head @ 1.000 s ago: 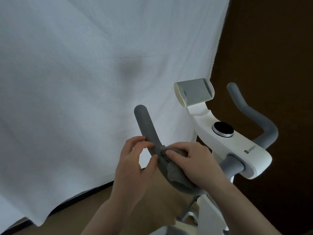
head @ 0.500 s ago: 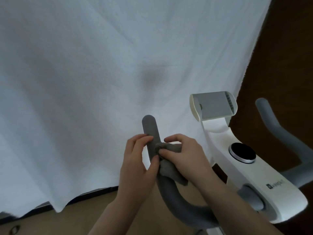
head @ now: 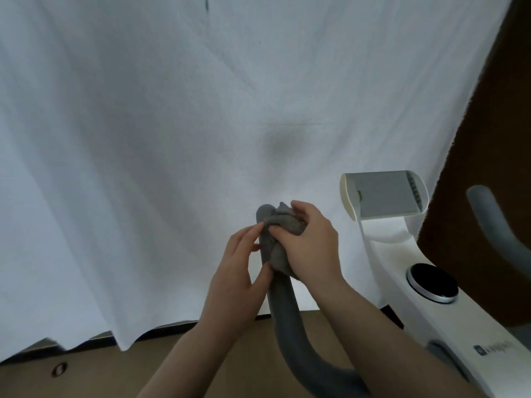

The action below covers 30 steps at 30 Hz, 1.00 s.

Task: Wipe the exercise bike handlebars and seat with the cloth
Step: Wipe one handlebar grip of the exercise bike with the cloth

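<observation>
Hands meet at the upper end of a grey padded handlebar [head: 283,305] on a white exercise bike [head: 402,305]. This left-side bar curves up from the lower right to a rounded tip near the centre of the view. The right hand [head: 311,248] is closed around a bunched grey cloth [head: 283,225], pressing it over the bar just below the tip. The left hand [head: 238,271] sits on the bar's other side, fingers curled and lightly pinching the cloth's edge against the grip. To the right stand a pale device holder [head: 383,195] and a round black knob [head: 432,282] on the console. The second handlebar [head: 494,225] rises at the far right. A white sheet [head: 143,139] hangs behind. The seat is out of view.
</observation>
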Motion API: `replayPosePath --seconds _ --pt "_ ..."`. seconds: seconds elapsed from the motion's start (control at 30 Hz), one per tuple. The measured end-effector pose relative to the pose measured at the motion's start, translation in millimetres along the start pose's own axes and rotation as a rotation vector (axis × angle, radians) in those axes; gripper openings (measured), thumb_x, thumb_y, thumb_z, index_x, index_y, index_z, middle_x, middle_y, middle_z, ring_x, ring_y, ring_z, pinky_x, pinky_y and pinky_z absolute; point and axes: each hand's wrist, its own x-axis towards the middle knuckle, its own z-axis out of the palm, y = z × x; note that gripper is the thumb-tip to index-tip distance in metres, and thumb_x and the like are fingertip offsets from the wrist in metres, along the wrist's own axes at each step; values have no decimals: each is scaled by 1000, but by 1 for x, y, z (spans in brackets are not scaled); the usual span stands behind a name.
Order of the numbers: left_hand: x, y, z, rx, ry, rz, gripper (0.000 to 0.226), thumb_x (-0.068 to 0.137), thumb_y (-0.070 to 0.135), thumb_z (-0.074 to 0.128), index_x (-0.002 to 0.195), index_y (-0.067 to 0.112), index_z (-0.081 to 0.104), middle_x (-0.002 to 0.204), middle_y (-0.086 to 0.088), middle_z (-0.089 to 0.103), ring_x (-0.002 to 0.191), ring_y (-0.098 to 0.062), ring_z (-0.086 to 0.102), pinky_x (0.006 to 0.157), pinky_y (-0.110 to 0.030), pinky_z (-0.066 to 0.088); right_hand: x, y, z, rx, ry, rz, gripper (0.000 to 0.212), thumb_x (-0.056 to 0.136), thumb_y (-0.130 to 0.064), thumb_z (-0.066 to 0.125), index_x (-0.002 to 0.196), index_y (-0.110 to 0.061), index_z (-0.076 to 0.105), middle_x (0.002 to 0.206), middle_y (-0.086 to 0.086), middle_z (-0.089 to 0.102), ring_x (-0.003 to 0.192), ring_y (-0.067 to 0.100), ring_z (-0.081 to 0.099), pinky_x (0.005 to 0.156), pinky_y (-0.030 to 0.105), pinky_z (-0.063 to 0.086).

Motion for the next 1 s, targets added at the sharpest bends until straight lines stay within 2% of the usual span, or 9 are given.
replayPosePath --seconds 0.07,0.2,0.37,0.5,0.67,0.73,0.83,0.9,1.0 --pt "-1 2 -2 -9 -6 -11 59 89 20 63 137 41 34 132 24 41 114 6 48 85 0 38 5 1 2 -54 -18 -74 34 87 -28 68 120 -24 61 104 -13 64 92 1 60 78 5 47" --pt "-7 0 -4 53 -23 -5 57 91 23 61 140 37 37 137 25 41 117 6 46 89 -2 39 2 7 0 -91 -40 -128 27 89 -27 67 116 -25 65 101 -14 66 81 -5 57 70 0 43" --pt "-17 6 2 31 -24 -28 60 93 24 58 135 49 25 140 33 31 124 10 40 100 -6 36 17 0 8 -133 14 -263 25 90 -18 65 114 -20 67 108 -9 68 92 -2 56 83 0 39" --pt "-25 6 0 38 -28 -80 55 92 34 56 137 48 29 141 29 36 120 8 43 102 -17 41 27 -9 0 -339 -161 -489 24 90 -13 62 114 -16 67 113 -2 67 102 10 59 92 10 39" --pt "-26 6 -1 76 -51 -85 55 93 35 53 143 41 31 143 29 34 121 9 42 102 -15 41 59 -28 -7 -390 -372 -298 19 91 -24 61 109 -22 68 103 -5 67 95 11 59 71 11 40" --pt "-27 6 -2 81 -65 -96 55 94 36 53 142 45 29 143 32 32 122 9 41 104 -17 40 56 -26 -8 -347 -353 -251 20 91 -25 60 110 -22 68 103 -3 68 96 12 60 74 15 42" --pt "-26 9 0 42 -57 -123 53 94 32 54 135 52 27 139 34 33 119 13 41 101 -11 39 38 -21 0 -415 -232 -368 21 93 -21 58 111 -21 68 108 -4 68 97 13 60 84 15 39" --pt "-25 11 3 25 -56 -143 52 94 32 55 129 56 24 134 37 32 115 17 42 91 1 37 40 -25 5 -430 -284 -430 20 92 -19 59 109 -21 69 108 -6 67 98 11 59 85 15 38" --pt "-25 12 5 11 -65 -159 52 93 34 55 129 54 24 134 36 30 112 18 41 81 7 34 67 -27 3 -318 -434 -301 14 90 -24 61 99 -21 72 95 -5 71 88 10 63 77 22 44"
